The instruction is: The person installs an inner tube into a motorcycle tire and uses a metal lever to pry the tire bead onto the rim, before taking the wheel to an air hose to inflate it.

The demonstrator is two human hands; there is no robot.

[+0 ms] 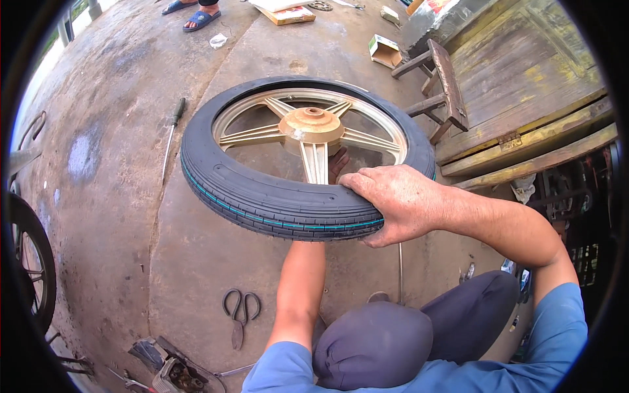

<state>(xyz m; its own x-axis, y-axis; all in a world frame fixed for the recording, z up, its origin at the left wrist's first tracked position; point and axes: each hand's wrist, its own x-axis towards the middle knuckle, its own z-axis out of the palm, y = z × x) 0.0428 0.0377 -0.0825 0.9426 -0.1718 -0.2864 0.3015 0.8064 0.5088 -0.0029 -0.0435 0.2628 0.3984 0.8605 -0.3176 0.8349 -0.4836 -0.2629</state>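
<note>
A motorcycle wheel is tilted above the floor, with a black tyre [282,204] bearing a thin teal line around a cream spoked rim [316,160]. A rusty hub cap [311,124] is at its middle. At the tyre's near right side my right hand [401,202] is closed round it, thumb beneath and fingers on top. My left forearm passes under the tyre. Through a gap between the spokes part of my left hand [339,162] shows, holding the wheel from below by the hub; most of its fingers are hidden.
A long screwdriver [173,131] lies left of the wheel, scissors [240,317] nearer me. Beyond the right side stand a wooden stool [448,88] and a weathered wooden cabinet [517,98]. Another wheel [33,262] stands far left. Another person's sandalled foot [202,18] is at the back.
</note>
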